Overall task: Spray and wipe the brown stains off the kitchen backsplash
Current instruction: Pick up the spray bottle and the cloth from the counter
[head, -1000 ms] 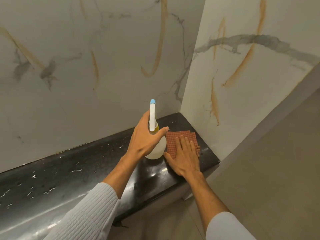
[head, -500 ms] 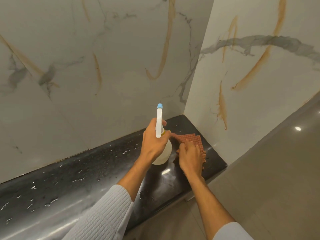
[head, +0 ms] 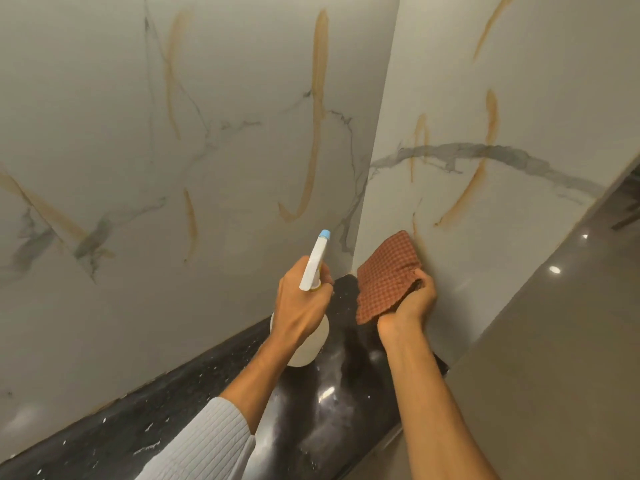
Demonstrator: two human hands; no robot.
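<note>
Stained backsplash (head: 242,98), hands with bottle (head: 313,268), cloth (head: 388,275)

A home kitchen corner, judging by the polished black stone table (head: 194,420) running under a white marble-look backsplash (head: 104,98) that meets a matching side wall (head: 519,81) at its far right end.

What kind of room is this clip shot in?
Most likely a home kitchen corner: a polished black stone counter runs under a marble-look backsplash streaked with brown stains. No sink or appliances show, so a bathroom ledge can't be ruled out.
</note>
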